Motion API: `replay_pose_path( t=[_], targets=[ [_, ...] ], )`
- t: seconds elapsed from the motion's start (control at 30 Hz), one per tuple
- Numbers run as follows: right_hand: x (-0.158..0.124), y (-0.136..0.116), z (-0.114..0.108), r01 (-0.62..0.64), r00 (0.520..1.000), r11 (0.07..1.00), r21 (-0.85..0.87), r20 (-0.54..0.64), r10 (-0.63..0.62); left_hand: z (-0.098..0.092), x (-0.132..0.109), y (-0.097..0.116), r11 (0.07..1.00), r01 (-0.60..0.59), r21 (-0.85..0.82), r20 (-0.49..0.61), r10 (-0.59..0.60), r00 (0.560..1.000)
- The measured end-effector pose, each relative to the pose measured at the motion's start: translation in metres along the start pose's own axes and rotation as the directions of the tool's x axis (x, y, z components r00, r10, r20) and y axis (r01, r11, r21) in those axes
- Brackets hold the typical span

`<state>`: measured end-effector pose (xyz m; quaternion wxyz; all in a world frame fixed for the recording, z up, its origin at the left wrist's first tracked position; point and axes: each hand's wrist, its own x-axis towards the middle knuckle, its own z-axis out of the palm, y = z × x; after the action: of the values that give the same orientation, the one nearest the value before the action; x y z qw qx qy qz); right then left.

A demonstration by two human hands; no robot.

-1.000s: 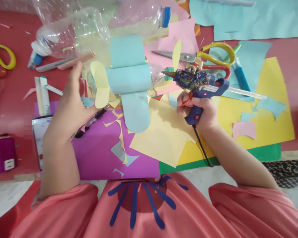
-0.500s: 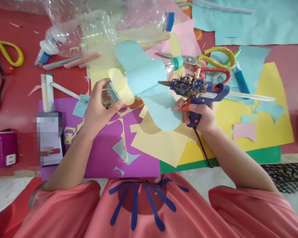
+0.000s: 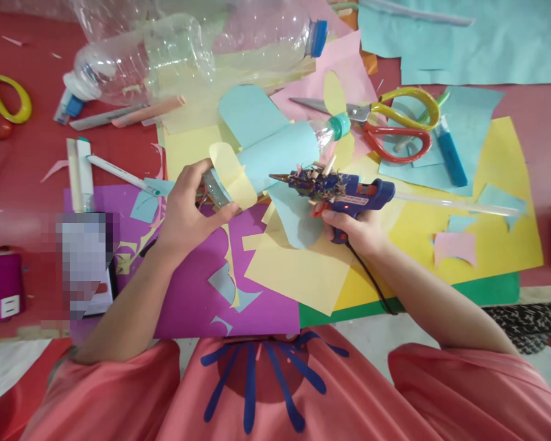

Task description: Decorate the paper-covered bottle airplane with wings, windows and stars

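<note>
My left hand grips the base end of a small plastic bottle wrapped in light blue paper, its green cap pointing to the upper right. Light blue rounded wings spread from both sides of it, and a cream rounded strip lies across its base end. In my right hand is a blue hot glue gun, one finger at its orange trigger. Its nozzle tip, close to the blue paper, points left; whether they touch I cannot tell. Shreds cling around its front, and a clear glue stick protrudes behind.
Scissors with yellow and red handles lie beyond the glue gun, beside a blue cutter. Clear plastic bottles lie at the back. A pixelated phone and markers are at left. Cut paper covers purple and yellow sheets.
The glue gun has moved left and slightly down, bringing its nozzle over the wrapped bottle. My left hand and the bottle have shifted a little right, with the cap end swinging right.
</note>
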<state>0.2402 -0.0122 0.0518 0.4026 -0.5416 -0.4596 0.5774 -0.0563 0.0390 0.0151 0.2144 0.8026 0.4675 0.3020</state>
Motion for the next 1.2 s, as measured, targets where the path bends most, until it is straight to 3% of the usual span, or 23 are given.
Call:
replay_pose_path(
  t=[0.13, 0.3, 0.5, 0.93, 1.2],
  targets=[
    [-0.001, 0.005, -0.001, -0.025, 1.000, 0.999, -0.047, 0.015, 0.026, -0.002, 0.001, 0.001, 1.000, -0.016, 0.025, 0.020, 0.016, 1.000],
    [-0.003, 0.006, -0.003, -0.011, 0.999, 0.997, -0.076, 0.048, 0.015, -0.001, 0.001, 0.007, 0.998, 0.065, -0.015, -0.014, -0.065, 0.998],
    [-0.002, 0.004, -0.004, 0.109, 0.989, 0.988, -0.105, 0.111, -0.097, 0.001, 0.002, 0.010, 0.994, 0.105, -0.042, -0.044, -0.107, 0.993],
    [-0.001, 0.004, 0.000, -0.016, 0.998, 0.984, -0.176, 0.058, 0.027, -0.003, 0.004, 0.010, 0.997, 0.077, -0.030, 0.003, -0.077, 0.997],
    [0.000, 0.006, 0.000, 0.015, 0.998, 0.986, -0.165, 0.066, -0.004, -0.002, 0.003, 0.009, 0.996, 0.084, -0.015, -0.013, -0.084, 0.996]
  ],
)
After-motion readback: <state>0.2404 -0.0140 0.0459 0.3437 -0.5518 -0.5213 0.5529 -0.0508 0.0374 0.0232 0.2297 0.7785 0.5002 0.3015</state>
